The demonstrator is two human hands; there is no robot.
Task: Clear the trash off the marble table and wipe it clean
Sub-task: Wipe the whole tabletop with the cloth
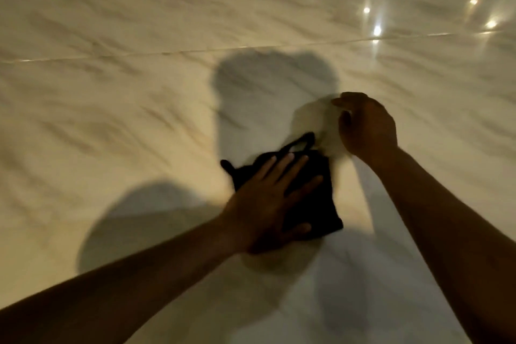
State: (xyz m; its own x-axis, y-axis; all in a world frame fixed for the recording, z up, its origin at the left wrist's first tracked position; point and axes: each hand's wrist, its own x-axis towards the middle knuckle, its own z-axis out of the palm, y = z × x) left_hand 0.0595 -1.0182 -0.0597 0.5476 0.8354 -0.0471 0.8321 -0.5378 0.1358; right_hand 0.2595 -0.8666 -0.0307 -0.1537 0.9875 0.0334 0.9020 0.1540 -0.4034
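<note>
A black cloth [321, 204] lies flat on the cream marble table [139, 120], a loop of it sticking out at its far edge. My left hand [268, 204] presses down on the cloth with straight, spread fingers. My right hand [365, 126] hovers just beyond and to the right of the cloth, fingers loosely curled and holding nothing. The frame is motion-blurred.
A thin seam [251, 47] crosses the marble from left to right beyond the hands. Ceiling lights reflect as bright spots [377, 31] at the far right. Shadows of my head and arms fall on the surface around the cloth.
</note>
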